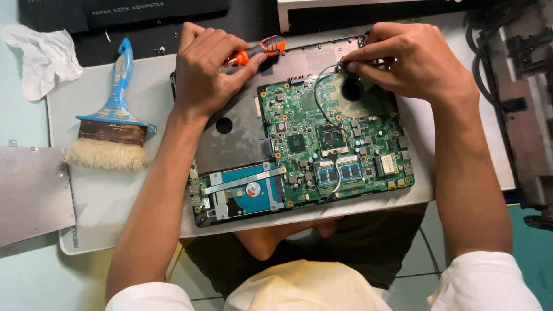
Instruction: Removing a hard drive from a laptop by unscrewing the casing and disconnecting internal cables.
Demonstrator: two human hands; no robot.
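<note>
An opened laptop base (230, 138) lies on a grey mat, showing a green motherboard (340, 144) and a blue hard drive (253, 193). My left hand (204, 69) rests on the upper left of the base and grips an orange-handled screwdriver (262, 49). At the upper right corner of the board, my right hand (409, 60) pinches a thin cable (325, 101) near a round hole in the board. The cable runs down across the motherboard.
A blue-handled paint brush (115, 115) lies on the grey mat (98, 196) to the left. A crumpled white cloth (43, 57) sits at the far left, a grey metal panel (31, 193) below it. Dark equipment with cables (518, 86) stands at the right edge.
</note>
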